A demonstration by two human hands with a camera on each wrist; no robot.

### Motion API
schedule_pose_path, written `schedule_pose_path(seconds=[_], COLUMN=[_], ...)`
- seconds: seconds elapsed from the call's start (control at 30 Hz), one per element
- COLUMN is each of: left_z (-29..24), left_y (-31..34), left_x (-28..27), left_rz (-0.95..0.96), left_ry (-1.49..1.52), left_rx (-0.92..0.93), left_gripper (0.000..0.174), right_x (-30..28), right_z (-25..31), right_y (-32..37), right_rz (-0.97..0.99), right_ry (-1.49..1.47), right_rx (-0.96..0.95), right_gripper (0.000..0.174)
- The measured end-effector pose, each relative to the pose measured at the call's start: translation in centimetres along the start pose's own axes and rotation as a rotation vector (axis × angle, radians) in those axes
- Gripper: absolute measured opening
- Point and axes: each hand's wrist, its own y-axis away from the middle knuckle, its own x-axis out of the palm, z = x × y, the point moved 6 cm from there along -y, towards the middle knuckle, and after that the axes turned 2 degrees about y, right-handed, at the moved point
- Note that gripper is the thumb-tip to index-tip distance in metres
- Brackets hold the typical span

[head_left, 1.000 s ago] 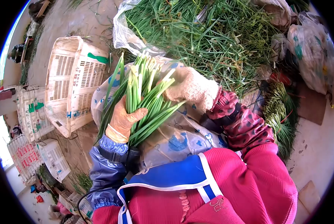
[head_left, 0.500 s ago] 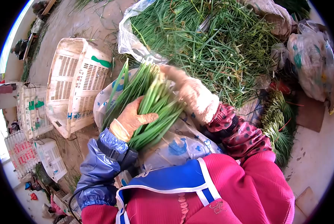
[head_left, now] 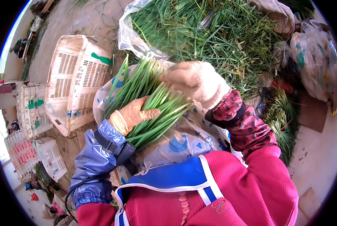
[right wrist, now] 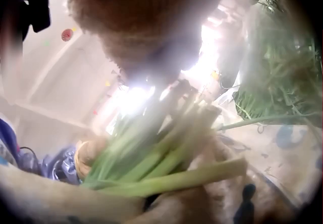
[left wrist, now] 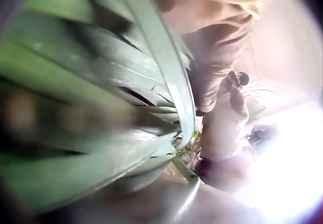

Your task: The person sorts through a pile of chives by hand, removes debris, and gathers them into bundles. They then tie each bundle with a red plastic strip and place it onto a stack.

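Observation:
My left hand (head_left: 132,116), in a tan rubber glove, grips a thick bunch of scallions (head_left: 147,132) over my lap. Their long green leaves (left wrist: 75,77) fill much of the left wrist view. The pale root ends (head_left: 150,64) point away from my body. At those ends is my right hand (head_left: 194,81), in a fuzzy cream glove and blurred by motion. In the right wrist view, scallion stalks (right wrist: 161,158) run up close under this glove; I cannot tell whether its fingers pinch any. A translucent blue-patterned plastic apron (head_left: 178,145) lies beneath.
A large heap of loose greens (head_left: 210,41) lies ahead on clear plastic sheeting (head_left: 126,32). A white plastic crate (head_left: 76,77) stands at left, with more crates (head_left: 32,109) beyond. Bundled greens (head_left: 281,116) and a stuffed plastic bag (head_left: 315,56) sit at right.
My right hand has shifted slightly to the right and remains at the bunch's pale ends. The left hand has turned the bunch, its leaves now spreading further to the right.

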Motion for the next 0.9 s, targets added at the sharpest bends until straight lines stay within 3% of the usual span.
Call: schedule_pose_path(seconds=[0.07, 0.13, 0.17, 0.2, 0.23, 0.27, 0.33, 0.4, 0.47, 0.53, 0.6, 0.63, 0.67, 0.73, 0.83, 0.87, 0.9], left_z=[-0.1, 0.6, 0.5, 0.6, 0.8, 0.7, 0.1, -0.4, -0.3, -0.6, -1.3, -1.9, -2.5, -2.0, -1.8, -1.7, -1.6], left_y=[-0.2, -0.5, -0.5, -0.3, -0.5, -0.3, -0.4, -0.4, -0.5, -0.7, -0.3, -0.2, -0.1, 0.0, -0.3, -0.4, -0.5], left_x=[-0.3, -0.4, -0.4, -0.4, -0.5, -0.5, -0.4, -0.1, 0.4, 1.2, 2.4, 3.3, 4.1, 4.8, 5.9, 6.1, 6.2], left_rz=[-0.007, 0.004, 0.002, -0.001, -0.005, -0.009, -0.009, 0.021, 0.045, 0.052, -0.022, -0.030, -0.035, -0.199, -0.226, -0.219, -0.213], left_ry=[-0.037, -0.008, 0.013, 0.033, 0.035, 0.049, 0.076, 0.113, 0.053, -0.107, -0.395, -0.525, -0.651, -0.735, -0.830, -0.864, -0.897], left_rx=[0.004, -0.027, -0.040, -0.054, -0.033, -0.051, -0.080, -0.069, -0.031, 0.046, 0.087, -0.028, -0.146, -0.001, -0.040, -0.036, -0.036], left_gripper=[0.068, 0.068, 0.067, 0.067, 0.065, 0.065, 0.065, 0.066, 0.068, 0.071, 0.085, 0.082, 0.081, 0.078, 0.070, 0.068, 0.066], right_x=[-1.3, -4.9, -7.2, -9.8, -12.2, -13.2, -12.3, -8.8, -2.9, 2.5, 5.0, 6.0, 5.7, 5.6, 1.9, 2.5, 2.4], right_z=[-0.3, -3.7, -6.5, -7.8, -10.7, -12.4, -15.7, -14.2, -10.3, -6.9, -2.4, -2.2, -2.1, -2.6, -3.1, -4.3, -4.8], right_y=[0.1, 1.3, 2.8, 4.4, 6.4, 8.2, 10.0, 9.7, 8.3, 7.5, 6.8, 6.5, 6.9, 6.3, 3.1, 3.0, 2.1], right_rz=[-0.175, -0.489, -0.833, -1.127, -1.271, -1.443, -1.356, -1.025, -0.477, -0.155, -0.036, -0.001, 0.045, 0.147, 0.104, -0.002, -0.105], right_ry=[0.030, 0.182, -0.453, -0.481, -0.440, -0.578, -0.830, -0.660, -0.792, -0.899, -1.072, -0.980, -0.945, -1.130, -0.378, -0.398, -0.270], right_rx=[0.092, 0.267, 0.420, 0.618, 0.669, 0.718, 1.011, 1.034, 0.902, 0.675, 0.463, 0.389, 0.375, 0.492, 0.592, 0.820, 0.676], right_gripper=[0.024, 0.020, 0.014, 0.013, 0.015, 0.019, 0.025, 0.036, 0.042, 0.054, 0.065, 0.077, 0.082, 0.079, 0.047, 0.040, 0.034])
